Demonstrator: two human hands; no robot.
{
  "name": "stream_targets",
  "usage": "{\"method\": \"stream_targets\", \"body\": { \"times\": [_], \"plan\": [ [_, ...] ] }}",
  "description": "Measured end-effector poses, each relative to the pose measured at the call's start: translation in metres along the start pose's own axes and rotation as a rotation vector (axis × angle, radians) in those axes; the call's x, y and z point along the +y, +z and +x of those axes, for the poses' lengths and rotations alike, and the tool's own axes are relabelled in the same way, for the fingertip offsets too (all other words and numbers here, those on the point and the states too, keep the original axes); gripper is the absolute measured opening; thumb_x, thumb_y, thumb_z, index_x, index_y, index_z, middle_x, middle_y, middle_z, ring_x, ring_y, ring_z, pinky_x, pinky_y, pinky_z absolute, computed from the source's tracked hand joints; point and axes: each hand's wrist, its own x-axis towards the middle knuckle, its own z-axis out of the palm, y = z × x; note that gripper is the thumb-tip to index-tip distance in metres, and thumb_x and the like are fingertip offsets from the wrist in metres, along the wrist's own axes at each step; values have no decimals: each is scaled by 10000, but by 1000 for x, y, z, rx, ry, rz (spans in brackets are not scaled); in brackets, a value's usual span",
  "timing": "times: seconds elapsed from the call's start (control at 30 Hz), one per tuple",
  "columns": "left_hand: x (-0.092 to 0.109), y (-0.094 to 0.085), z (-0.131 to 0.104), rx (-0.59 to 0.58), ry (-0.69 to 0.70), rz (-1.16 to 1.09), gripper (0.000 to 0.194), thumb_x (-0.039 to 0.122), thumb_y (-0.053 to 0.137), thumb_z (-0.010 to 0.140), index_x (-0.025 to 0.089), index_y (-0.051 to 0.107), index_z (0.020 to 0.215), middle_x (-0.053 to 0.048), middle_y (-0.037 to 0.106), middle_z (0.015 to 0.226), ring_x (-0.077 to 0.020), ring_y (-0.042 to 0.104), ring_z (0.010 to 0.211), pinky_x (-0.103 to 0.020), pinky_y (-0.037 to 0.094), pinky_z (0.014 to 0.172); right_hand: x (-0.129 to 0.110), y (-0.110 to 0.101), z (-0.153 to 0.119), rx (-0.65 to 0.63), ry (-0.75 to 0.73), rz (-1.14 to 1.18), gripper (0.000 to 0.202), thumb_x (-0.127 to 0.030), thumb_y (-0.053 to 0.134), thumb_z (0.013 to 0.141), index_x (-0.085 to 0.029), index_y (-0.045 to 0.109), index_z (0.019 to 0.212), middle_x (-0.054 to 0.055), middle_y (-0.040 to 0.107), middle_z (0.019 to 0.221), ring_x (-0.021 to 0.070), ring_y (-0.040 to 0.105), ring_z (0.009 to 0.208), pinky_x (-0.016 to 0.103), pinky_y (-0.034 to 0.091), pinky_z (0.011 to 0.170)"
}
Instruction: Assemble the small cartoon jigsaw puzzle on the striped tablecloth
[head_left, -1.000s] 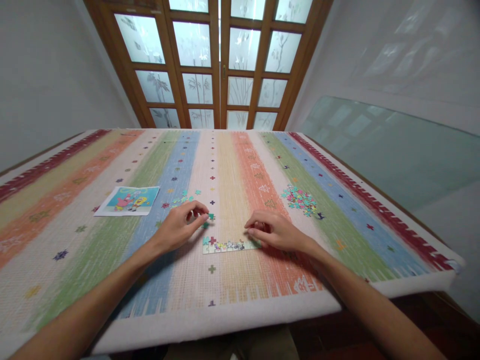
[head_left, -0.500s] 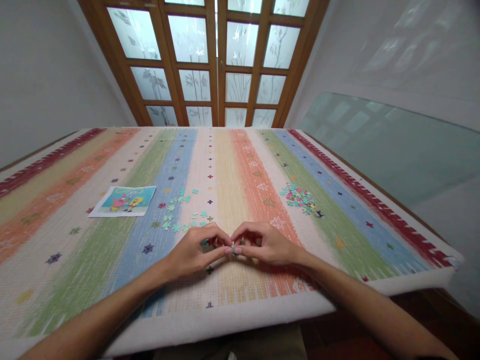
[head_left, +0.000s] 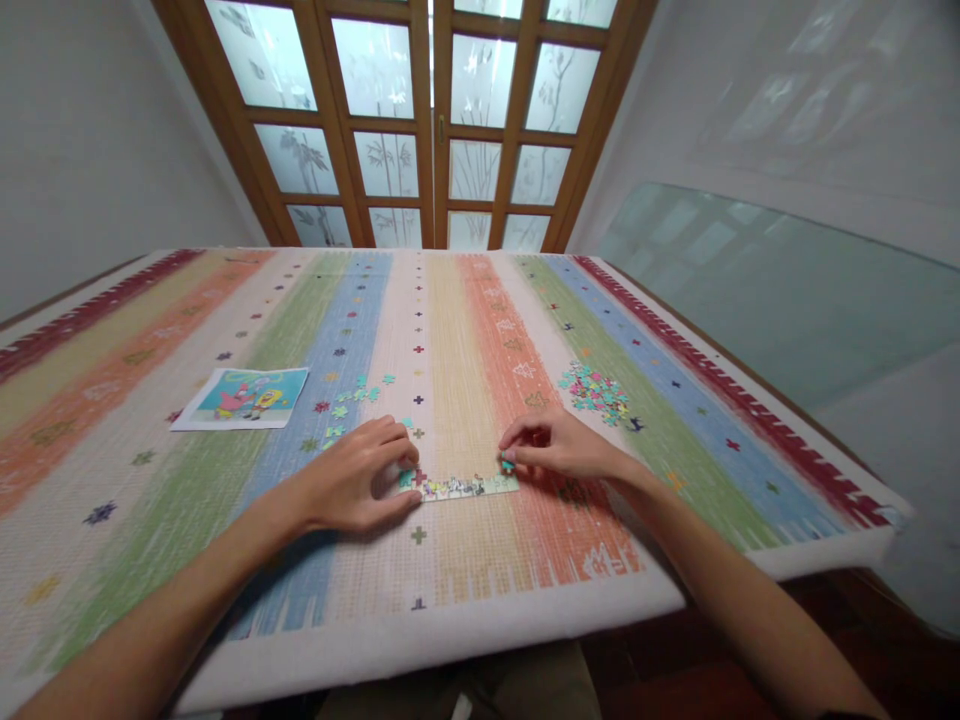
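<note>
A narrow strip of joined jigsaw puzzle pieces (head_left: 465, 488) lies flat on the tablecloth in front of me. My left hand (head_left: 360, 475) pinches its left end, thumb at the near edge and fingers at the far edge. Between thumb and fingertips of my right hand (head_left: 562, 443) is a teal puzzle piece (head_left: 508, 465), just above the strip's right end. Loose teal pieces (head_left: 360, 390) are scattered beyond my left hand, some partly hidden by it. A heap of mixed puzzle pieces (head_left: 598, 393) sits beyond my right hand.
A printed cartoon picture (head_left: 244, 399) lies on the left of the striped tablecloth (head_left: 465, 350). The table's near edge runs just in front of my body. Wooden doors with frosted panes (head_left: 427, 125) stand behind the table, and a glass panel (head_left: 787, 300) leans at the right wall.
My hands were together at the middle over a piece; now they are apart, the left at the strip's left end and the right moved rightward with a teal piece. The strip has come into view.
</note>
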Motion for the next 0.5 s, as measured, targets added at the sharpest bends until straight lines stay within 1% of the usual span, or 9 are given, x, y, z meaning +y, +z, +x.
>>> {"method": "stream_targets", "body": {
  "times": [0.17, 0.27, 0.4, 0.5],
  "plan": [
    [-3, -1, -3, -53, -24, 36, 232, 428, 665, 894, 204, 605, 893, -45, 603, 889, -234, 545, 854, -376, 441, 781, 1, -1, 2, -28, -24, -156, 184, -339, 683, 845, -182, 774, 877, 47, 714, 724, 146, 597, 623, 298, 464, 602],
    [-4, 1, -3, -63, -25, 48, 231, 430, 652, 903, 209, 589, 883, -38, 596, 875, -227, 537, 840, -369, 435, 772, 3, -1, 3, -36, -44, -185, 170, -311, 670, 853, -182, 779, 879, 51, 722, 753, 149, 591, 645, 301, 450, 615],
    [-5, 3, -3, -70, -26, 54, 221, 418, 637, 913, 206, 582, 881, -42, 588, 869, -227, 538, 825, -373, 436, 763, 4, -2, 3, -27, -105, -218, 139, -275, 663, 860, -194, 776, 868, 61, 729, 834, 160, 605, 712, 313, 466, 675],
    [-6, 4, -4, -73, -33, 57, 228, 420, 638, 912, 206, 571, 874, -45, 584, 872, -226, 536, 823, -374, 438, 758, 4, -2, 4, -29, -120, -252, 110, -247, 668, 856, -211, 771, 853, 53, 719, 848, 161, 597, 726, 316, 468, 693]
  ]
}}
